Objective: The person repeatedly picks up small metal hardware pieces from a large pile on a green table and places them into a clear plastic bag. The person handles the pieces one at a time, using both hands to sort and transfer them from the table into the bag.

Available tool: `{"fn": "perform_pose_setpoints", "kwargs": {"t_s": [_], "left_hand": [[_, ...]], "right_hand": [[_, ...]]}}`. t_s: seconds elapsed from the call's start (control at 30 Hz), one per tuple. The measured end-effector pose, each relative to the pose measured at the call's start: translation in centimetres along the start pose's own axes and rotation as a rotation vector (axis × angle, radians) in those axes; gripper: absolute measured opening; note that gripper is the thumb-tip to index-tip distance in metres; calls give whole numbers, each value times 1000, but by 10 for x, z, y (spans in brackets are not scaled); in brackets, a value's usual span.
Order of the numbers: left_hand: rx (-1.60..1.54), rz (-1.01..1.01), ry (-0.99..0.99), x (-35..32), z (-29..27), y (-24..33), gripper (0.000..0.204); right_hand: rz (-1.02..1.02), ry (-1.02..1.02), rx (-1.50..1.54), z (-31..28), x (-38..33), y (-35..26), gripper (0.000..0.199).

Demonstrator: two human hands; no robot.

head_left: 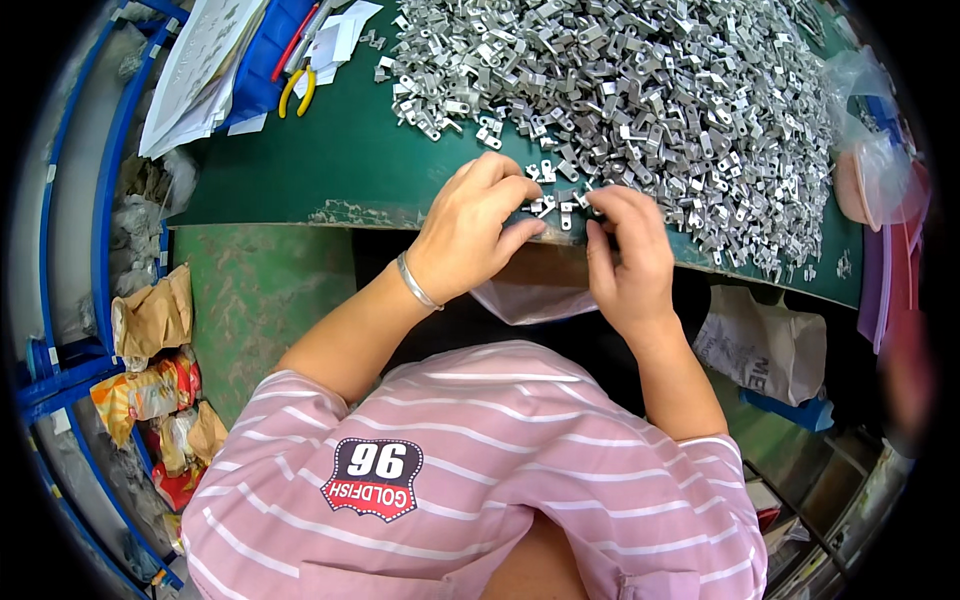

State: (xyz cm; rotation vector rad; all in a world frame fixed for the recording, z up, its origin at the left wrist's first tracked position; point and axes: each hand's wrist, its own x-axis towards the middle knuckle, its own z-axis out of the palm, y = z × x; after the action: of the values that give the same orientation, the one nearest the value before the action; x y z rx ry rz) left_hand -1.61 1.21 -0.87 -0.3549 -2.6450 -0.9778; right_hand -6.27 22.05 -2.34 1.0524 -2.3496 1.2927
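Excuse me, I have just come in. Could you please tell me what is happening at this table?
A person is handling small metal parts at the near edge of a green table. The left hand and right hand both have their fingertips at these parts; whether either grips one is unclear. A large heap of similar parts spreads just beyond. A yellow-handled tool lies at the far left.
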Motion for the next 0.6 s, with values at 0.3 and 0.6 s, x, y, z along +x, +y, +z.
{"fn": "perform_pose_setpoints", "kwargs": {"t_s": [0.3,0.6], "left_hand": [[-192,-69,89,-2,5,-2,11],[-573,-301,185,-5,5,-7,9]], "right_hand": [[31,-131,-189,5,10,-15,32],[26,-53,-61,7,5,-8,19]]}}
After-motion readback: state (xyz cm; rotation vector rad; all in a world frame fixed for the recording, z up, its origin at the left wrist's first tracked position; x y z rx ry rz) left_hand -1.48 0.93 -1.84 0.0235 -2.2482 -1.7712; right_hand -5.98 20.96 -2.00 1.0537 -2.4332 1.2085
